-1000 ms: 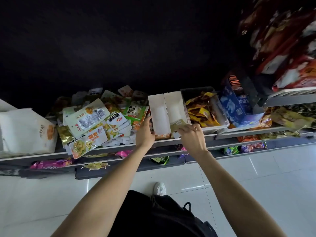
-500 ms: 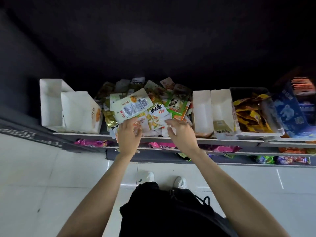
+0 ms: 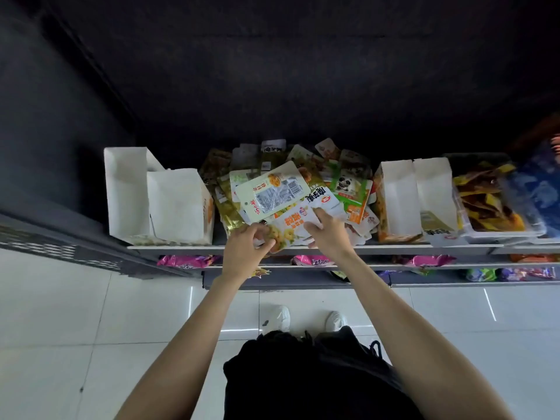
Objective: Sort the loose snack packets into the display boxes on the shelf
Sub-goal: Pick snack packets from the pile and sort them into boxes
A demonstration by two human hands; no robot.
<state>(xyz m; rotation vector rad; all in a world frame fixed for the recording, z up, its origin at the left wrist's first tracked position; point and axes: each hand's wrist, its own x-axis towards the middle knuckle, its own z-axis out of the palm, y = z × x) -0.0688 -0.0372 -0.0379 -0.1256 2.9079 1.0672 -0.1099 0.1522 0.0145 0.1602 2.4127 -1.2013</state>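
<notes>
At the snack shelf (image 3: 303,249), my left hand (image 3: 246,253) and right hand (image 3: 328,234) both pinch the near edge of a white-and-orange packet (image 3: 292,224) lying at the front of the loose pile (image 3: 291,189), fingers curled round its rim. Most of the sorting looks undone: the heap sits well stocked between the two white display boxes on the left (image 3: 157,201) and the twin boxes on the right (image 3: 415,201). Only one packet (image 3: 436,227) shows in a right-hand box, and I cannot tell what the left pair holds.
</notes>
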